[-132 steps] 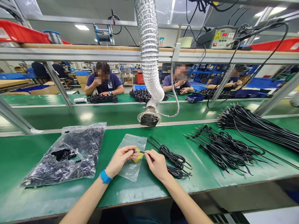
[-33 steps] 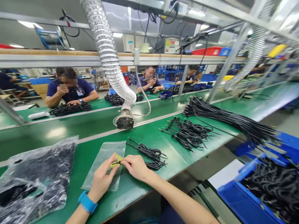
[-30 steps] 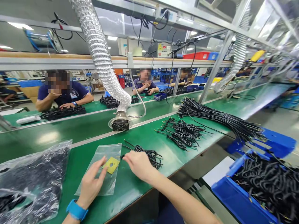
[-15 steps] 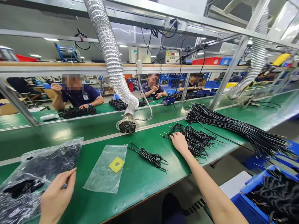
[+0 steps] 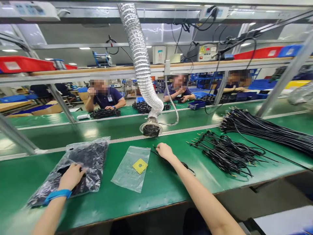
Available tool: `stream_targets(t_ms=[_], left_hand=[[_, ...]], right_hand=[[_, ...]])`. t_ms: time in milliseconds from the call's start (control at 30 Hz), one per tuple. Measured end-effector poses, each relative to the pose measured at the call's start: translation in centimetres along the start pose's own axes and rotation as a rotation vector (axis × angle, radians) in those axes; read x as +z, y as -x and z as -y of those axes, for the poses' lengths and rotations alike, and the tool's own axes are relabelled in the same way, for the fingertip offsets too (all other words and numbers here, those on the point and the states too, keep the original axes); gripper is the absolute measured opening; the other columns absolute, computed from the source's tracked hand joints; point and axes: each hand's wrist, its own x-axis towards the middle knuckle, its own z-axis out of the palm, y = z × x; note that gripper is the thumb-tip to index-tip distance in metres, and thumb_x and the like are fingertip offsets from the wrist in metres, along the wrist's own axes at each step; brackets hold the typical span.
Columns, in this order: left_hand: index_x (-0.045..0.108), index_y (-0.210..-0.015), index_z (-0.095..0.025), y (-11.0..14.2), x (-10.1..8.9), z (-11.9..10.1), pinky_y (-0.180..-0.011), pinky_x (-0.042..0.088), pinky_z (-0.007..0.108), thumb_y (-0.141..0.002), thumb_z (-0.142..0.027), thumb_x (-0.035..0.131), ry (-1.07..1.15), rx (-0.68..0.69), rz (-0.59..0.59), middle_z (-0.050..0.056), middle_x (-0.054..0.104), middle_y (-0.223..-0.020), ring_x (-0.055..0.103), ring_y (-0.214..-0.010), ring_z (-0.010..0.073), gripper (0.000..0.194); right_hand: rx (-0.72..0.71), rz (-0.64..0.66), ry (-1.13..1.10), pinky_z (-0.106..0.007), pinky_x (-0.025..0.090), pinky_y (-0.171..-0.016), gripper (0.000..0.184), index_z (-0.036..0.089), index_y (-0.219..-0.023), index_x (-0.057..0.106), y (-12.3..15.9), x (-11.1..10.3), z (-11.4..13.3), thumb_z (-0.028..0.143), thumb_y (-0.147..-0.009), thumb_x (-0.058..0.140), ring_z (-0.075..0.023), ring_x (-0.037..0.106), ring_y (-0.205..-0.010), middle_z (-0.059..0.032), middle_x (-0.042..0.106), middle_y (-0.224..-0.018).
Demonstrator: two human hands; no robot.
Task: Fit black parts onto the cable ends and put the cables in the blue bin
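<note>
My left hand (image 5: 70, 176), with a blue wristband, reaches into the opening of a large plastic bag of small black parts (image 5: 94, 155); its fingertips are hidden among them. My right hand (image 5: 165, 150) is curled over the end of a thin black cable (image 5: 154, 149), by a small coil of cables (image 5: 187, 167) partly hidden behind my forearm. Between my hands a yellow square pad (image 5: 140, 165) with a hole lies on a small clear plastic bag (image 5: 127, 174), with neither hand touching it.
A loose pile of black cables (image 5: 225, 153) lies to the right on the green bench (image 5: 158, 192). A long cable bundle (image 5: 264, 130) sits behind it. A silver exhaust hose nozzle (image 5: 151, 129) hangs just beyond my right hand. Other people (image 5: 105, 98) work across the line.
Both hands let go of the yellow pad and cable end. The right hand reached to the right pile, then came back to the small coil. The left hand moved into the big bag.
</note>
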Motion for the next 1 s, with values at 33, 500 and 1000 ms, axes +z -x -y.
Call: stream_targets(t_ms=[33,500,1000], left_hand=[[0.062,-0.122,-0.005,0.1,-0.6,-0.3,-0.096,0.041,0.032,-0.092,-0.035,0.035,-0.019,-0.018,0.02,0.017,0.056,-0.125,0.056,-0.112,0.0265,0.05],[0.055,-0.132,-0.01,3.4,-2.8,-1.6,-0.071,0.046,0.037,-0.095,-0.01,0.019,-0.187,-0.009,-0.014,0.014,0.052,-0.127,0.062,-0.091,0.0255,0.052],[0.067,-0.109,-0.003,4.3,-1.7,-0.7,-0.09,0.042,0.038,-0.092,-0.007,0.023,-0.206,0.157,0.006,0.018,0.057,-0.119,0.055,-0.107,0.0289,0.047]], right_hand=[[0.008,-0.005,-0.014,-0.031,0.044,-0.085,0.022,0.011,-0.1,0.071,-0.2,0.1,0.0,0.015,-0.092,0.051,-0.0262,0.059,-0.103,-0.0117,0.064,-0.103],[-0.602,-0.729,-0.236,-0.021,0.037,-0.067,0.026,0.015,-0.1,0.066,5.8,-3.6,-0.5,0.026,-0.099,0.042,-0.0087,0.053,-0.073,-0.0031,0.058,-0.089],[-0.757,-0.269,0.238,-0.031,0.03,-0.061,0.016,0.011,-0.08,0.06,7.7,7.6,1.0,0.008,-0.091,0.049,-0.0157,0.046,-0.071,-0.0062,0.051,-0.079]])
